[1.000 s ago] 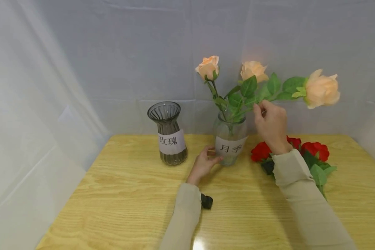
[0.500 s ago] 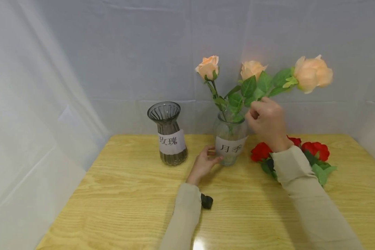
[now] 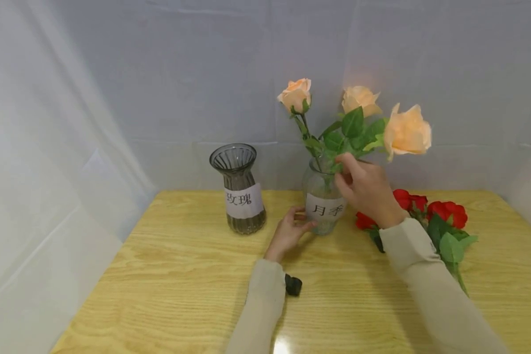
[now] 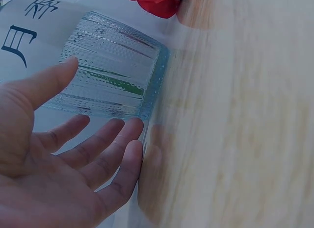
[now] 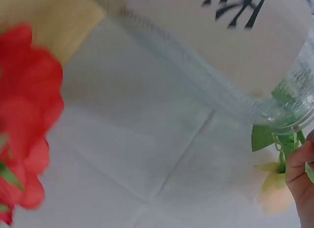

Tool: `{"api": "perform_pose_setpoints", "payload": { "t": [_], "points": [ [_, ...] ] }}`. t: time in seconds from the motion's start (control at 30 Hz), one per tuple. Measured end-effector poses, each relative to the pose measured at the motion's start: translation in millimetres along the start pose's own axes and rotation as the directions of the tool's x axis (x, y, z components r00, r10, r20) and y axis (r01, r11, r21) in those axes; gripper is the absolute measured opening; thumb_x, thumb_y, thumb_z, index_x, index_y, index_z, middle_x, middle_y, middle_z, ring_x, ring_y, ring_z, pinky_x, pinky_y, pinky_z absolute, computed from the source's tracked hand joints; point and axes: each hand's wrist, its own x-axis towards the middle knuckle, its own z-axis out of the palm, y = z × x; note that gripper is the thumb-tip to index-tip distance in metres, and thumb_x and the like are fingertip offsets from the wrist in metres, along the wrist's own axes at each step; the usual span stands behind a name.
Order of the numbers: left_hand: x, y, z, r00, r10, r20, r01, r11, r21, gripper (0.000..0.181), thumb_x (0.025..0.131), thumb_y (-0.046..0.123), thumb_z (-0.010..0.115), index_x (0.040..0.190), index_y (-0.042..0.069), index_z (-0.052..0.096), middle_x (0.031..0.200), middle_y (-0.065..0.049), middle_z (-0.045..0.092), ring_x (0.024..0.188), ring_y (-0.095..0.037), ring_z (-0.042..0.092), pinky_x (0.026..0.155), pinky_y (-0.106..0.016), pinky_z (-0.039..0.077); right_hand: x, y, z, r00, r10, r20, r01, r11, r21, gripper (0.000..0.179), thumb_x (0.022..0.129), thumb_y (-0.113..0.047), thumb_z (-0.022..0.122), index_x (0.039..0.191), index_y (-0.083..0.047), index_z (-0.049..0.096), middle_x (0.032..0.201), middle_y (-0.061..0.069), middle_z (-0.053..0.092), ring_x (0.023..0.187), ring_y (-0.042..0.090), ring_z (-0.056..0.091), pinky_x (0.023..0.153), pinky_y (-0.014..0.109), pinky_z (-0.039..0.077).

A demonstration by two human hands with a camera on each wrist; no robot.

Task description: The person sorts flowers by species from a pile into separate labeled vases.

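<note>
My left hand (image 3: 287,233) holds the lower left side of a clear glass vase (image 3: 311,184), thumb in front and fingers round the side. A paper label with dark characters covers part of the vase. At the mouth, my right hand (image 3: 367,189) pinches the stem of a peach rose (image 3: 409,132), its bloom leaning out to the right. Two more peach roses, one on the left (image 3: 295,96) and one behind (image 3: 360,101), stand in the vase. In the left wrist view the fingertips (image 4: 132,125) lie at the vase's lower edge. The right hand hides part of the held stem.
A grey ribbed glass vase (image 3: 238,182), also labelled, stands to the left. Several red roses (image 3: 447,214) lie on the wooden table (image 3: 172,275) at the right, partly behind my right forearm. A pale sheet (image 3: 159,73) hangs behind the table.
My right hand has moved left and down to the vase's mouth with the peach rose, whose bloom has shifted left. The left hand and the clear vase stay in place.
</note>
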Motion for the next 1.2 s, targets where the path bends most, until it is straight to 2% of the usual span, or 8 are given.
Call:
{"api": "perform_pose_setpoints", "payload": {
  "t": [0.07, 0.2, 0.3, 0.43, 0.57, 0.7, 0.93, 1.2],
  "points": [
    [-0.3, 0.9, 0.0, 1.000, -0.007, 0.003, 0.007, 1.000, 0.002, 0.054, 0.096, 0.014, 0.072, 0.141, -0.005, 0.049, 0.131, -0.028, 0.059, 0.119, -0.043, 0.060, 0.098, -0.047, 0.053, -5.8, -2.3, -1.2, 0.999, 0.034, -0.010, -0.033, 0.998, 0.044, 0.018, 0.086, 0.010, 0.065, 0.103, 0.006, 0.060, 0.061, 0.008, 0.053, 0.047, 0.016, 0.047, 0.043, 0.032, 0.040],
    [-0.3, 1.2, -0.1, 1.000, -0.024, 0.001, 0.024, 1.000, 0.008, 0.054, 0.096, 0.013, 0.072, 0.141, -0.004, 0.049, 0.131, -0.027, 0.058, 0.119, -0.043, 0.060, 0.097, -0.046, 0.053, -18.2, -7.0, -4.4, 0.996, 0.081, -0.030, -0.077, 0.991, 0.106, 0.008, 0.084, 0.009, 0.068, 0.090, 0.005, 0.065, 0.064, 0.010, 0.058, 0.051, 0.017, 0.049, 0.046, 0.033, 0.041],
    [0.6, 1.9, 1.1, 1.000, -0.021, -0.001, 0.021, 1.000, 0.014, 0.054, 0.095, 0.013, 0.072, 0.141, -0.004, 0.049, 0.130, -0.027, 0.059, 0.118, -0.042, 0.061, 0.096, -0.046, 0.054, -29.5, -8.2, -9.6, 0.993, 0.111, -0.035, -0.107, 0.989, 0.106, 0.008, 0.080, 0.010, 0.070, 0.083, 0.003, 0.068, 0.068, 0.011, 0.061, 0.055, 0.018, 0.050, 0.049, 0.035, 0.043],
    [0.6, 1.0, 1.4, 1.000, -0.013, 0.004, 0.012, 1.000, 0.017, 0.054, 0.095, 0.014, 0.072, 0.141, -0.003, 0.049, 0.131, -0.027, 0.059, 0.118, -0.042, 0.061, 0.096, -0.046, 0.054, -44.9, -7.3, -17.3, 0.984, 0.178, -0.014, -0.176, 0.981, 0.086, 0.014, 0.078, 0.011, 0.074, 0.087, 0.001, 0.069, 0.075, 0.010, 0.066, 0.060, 0.018, 0.055, 0.053, 0.036, 0.048],
    [-1.1, -0.1, -0.2, 1.000, -0.012, 0.014, 0.011, 1.000, 0.027, 0.055, 0.096, 0.017, 0.072, 0.142, -0.002, 0.049, 0.133, -0.027, 0.058, 0.120, -0.042, 0.060, 0.098, -0.047, 0.053, -56.5, -4.8, -26.4, 0.963, 0.270, 0.013, -0.270, 0.960, 0.076, 0.014, 0.081, 0.011, 0.073, 0.086, -0.001, 0.069, 0.079, 0.007, 0.069, 0.066, 0.019, 0.060, 0.058, 0.035, 0.049],
    [-5.7, 6.2, -6.3, 0.999, -0.008, 0.038, 0.003, 0.993, 0.119, 0.056, 0.097, 0.023, 0.071, 0.143, 0.000, 0.049, 0.134, -0.026, 0.058, 0.120, -0.041, 0.060, 0.098, -0.049, 0.052, -64.9, -1.3, -37.6, 0.944, 0.329, 0.030, -0.330, 0.943, 0.034, 0.012, 0.083, 0.008, 0.073, 0.086, -0.003, 0.069, 0.080, 0.007, 0.069, 0.067, 0.022, 0.062, 0.059, 0.035, 0.048],
    [-19.4, 25.1, -28.8, 0.998, -0.012, 0.059, -0.007, 0.947, 0.323, 0.055, 0.099, 0.028, 0.068, 0.143, 0.001, 0.050, 0.139, -0.024, 0.056, 0.125, -0.041, 0.055, 0.102, -0.054, 0.047, -79.5, 5.3, -55.0, 0.904, 0.411, 0.117, -0.410, 0.912, -0.029, 0.009, 0.087, -0.001, 0.073, 0.095, -0.002, 0.069, 0.091, 0.013, 0.071, 0.074, 0.029, 0.065, 0.061, 0.044, 0.051],
    [-42.1, 42.6, -55.0, 0.997, 0.079, 0.008, -0.073, 0.879, 0.470, 0.050, 0.098, 0.022, 0.070, 0.140, -0.001, 0.054, 0.137, -0.024, 0.058, 0.126, -0.041, 0.055, 0.103, -0.054, 0.046, -89.5, 11.5, -70.4, 0.859, 0.463, 0.219, -0.453, 0.886, -0.094, 0.018, 0.091, -0.006, 0.072, 0.106, 0.001, 0.068, 0.100, 0.020, 0.071, 0.083, 0.038, 0.067, 0.061, 0.049, 0.053]
  ]
}}
